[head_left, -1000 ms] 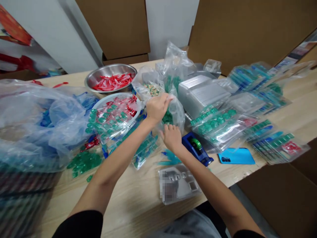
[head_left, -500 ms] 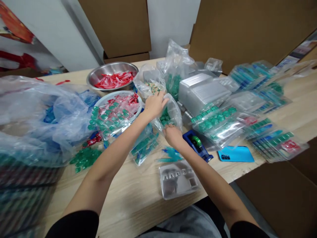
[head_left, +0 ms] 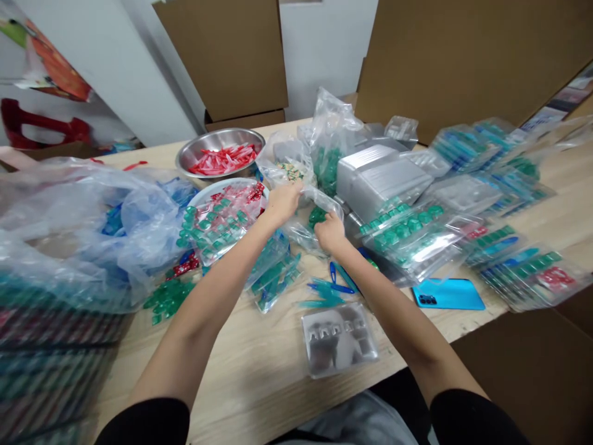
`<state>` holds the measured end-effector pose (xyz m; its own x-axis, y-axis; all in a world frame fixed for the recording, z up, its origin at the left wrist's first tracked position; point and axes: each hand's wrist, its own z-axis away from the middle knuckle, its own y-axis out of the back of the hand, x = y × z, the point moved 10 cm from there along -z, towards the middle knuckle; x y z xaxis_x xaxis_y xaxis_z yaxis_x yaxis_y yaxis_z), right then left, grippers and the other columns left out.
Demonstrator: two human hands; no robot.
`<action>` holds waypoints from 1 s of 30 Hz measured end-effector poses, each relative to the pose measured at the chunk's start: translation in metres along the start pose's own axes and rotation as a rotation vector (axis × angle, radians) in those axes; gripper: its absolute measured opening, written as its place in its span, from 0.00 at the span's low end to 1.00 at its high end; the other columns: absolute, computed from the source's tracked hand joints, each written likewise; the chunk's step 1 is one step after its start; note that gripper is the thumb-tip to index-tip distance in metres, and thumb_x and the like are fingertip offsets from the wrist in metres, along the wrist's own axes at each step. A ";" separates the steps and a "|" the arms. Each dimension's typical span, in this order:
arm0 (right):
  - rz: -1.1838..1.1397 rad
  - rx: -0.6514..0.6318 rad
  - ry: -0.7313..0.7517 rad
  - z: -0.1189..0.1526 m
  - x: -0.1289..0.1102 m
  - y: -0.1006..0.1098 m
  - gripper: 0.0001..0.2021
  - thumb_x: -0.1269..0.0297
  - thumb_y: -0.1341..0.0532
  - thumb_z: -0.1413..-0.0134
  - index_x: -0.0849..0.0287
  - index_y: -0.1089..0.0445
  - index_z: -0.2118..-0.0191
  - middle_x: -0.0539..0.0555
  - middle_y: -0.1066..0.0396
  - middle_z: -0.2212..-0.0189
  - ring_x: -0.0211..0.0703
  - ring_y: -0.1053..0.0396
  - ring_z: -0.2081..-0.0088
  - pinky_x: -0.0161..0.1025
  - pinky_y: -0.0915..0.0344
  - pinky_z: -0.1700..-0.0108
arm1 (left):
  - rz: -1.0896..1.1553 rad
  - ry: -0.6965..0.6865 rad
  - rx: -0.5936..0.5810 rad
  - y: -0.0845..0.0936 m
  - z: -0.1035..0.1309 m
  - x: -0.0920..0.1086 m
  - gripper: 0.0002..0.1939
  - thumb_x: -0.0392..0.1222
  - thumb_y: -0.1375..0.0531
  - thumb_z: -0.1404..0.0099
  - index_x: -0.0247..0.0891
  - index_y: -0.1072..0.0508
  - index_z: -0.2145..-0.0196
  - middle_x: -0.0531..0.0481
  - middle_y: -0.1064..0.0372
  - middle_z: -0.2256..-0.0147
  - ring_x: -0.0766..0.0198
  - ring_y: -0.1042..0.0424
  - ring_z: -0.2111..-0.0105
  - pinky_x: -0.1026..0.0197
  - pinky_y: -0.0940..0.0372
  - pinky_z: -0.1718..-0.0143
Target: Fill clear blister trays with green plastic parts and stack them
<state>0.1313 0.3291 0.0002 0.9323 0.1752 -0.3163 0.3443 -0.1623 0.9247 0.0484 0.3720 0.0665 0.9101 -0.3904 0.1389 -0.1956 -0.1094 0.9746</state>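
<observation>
- The right grip (head_left: pixel 330 233) has moved up and in at the clear bag (head_left: pixel 303 236) since the picture before, and the bag looks floppier; the left grip (head_left: pixel 283 203) is about where it was.
- The left grip seems to pinch the bag's edge. The right grip is curled up by the green pieces (head_left: pixel 316 216) in the bag; I can't tell if it has plastic or pieces.
- The bag is between the two grips.
- Done, I think: the filled packs (head_left: pixel 542 272), far right of the right grip, have green, blue and red bits inside.
- Not done, I think: the see-through tray (head_left: pixel 340 340) on the tabletop (head_left: pixel 269 364), nearer the body than both grips, has slots that look unfilled.
- Loose bits are left: blue-green sticks (head_left: pixel 330 293) between the right grip and the tray, and red sticks (head_left: pixel 227 159) in the metal bowl (head_left: pixel 185 154) past the left grip.
</observation>
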 end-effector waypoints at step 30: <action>-0.764 0.161 0.242 0.104 -0.052 0.033 0.29 0.48 0.54 0.35 0.57 0.43 0.35 0.63 0.46 0.34 0.60 0.52 0.32 0.69 0.57 0.36 | 1.793 0.144 0.571 0.082 0.205 0.034 0.37 0.72 0.51 0.39 0.50 0.37 0.39 0.55 0.54 0.32 0.54 0.62 0.31 0.51 0.66 0.31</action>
<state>0.1054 0.2134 0.0250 0.3904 0.4955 -0.7759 0.9041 -0.0474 0.4246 -0.0112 0.1622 0.1152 -0.4679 -0.3061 0.8291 -0.8744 0.0243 -0.4845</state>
